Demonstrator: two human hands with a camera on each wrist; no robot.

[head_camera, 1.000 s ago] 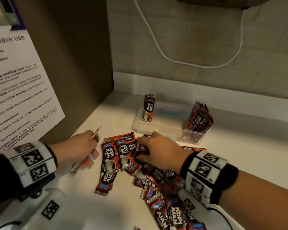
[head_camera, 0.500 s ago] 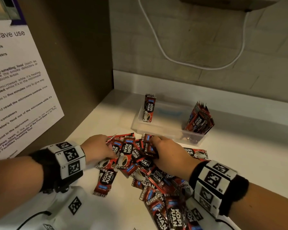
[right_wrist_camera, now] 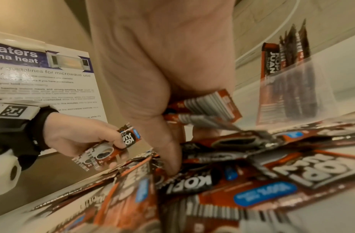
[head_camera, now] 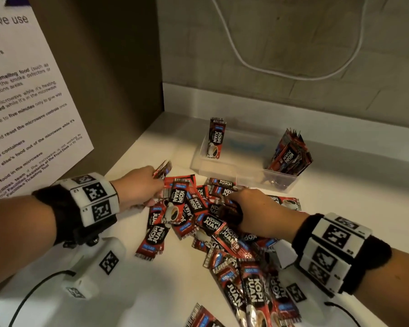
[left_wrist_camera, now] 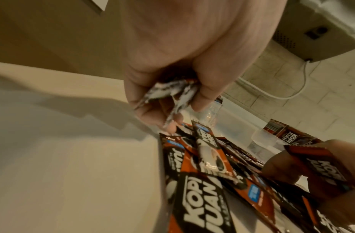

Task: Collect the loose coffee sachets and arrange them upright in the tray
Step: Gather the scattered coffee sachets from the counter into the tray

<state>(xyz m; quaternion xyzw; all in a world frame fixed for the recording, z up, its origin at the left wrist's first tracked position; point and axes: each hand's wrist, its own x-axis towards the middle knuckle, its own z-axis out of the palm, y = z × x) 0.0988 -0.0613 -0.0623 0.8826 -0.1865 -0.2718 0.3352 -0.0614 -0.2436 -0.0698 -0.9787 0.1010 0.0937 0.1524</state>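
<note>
My left hand (head_camera: 139,185) and right hand (head_camera: 257,213) are each gripping gathered sachets (right_wrist_camera: 204,107) in curled fingers (right_wrist_camera: 120,143) over the tabletop (head_camera: 175,291) pile (head_camera: 198,215).

"kopi juan" in white on black on the loose coffee sachets (head_camera: 172,210), with "100%" in a blue patch on some; same brand on the lone upright sachet (head_camera: 215,138) and the leaning bundle (head_camera: 289,155) in the clear tray (head_camera: 250,172). on the wall notice (right_wrist_camera: 53,75): "heat", "for microwave use"; also "five minutes", "food in the microwave", "front desk" (head_camera: 26,109).
</note>
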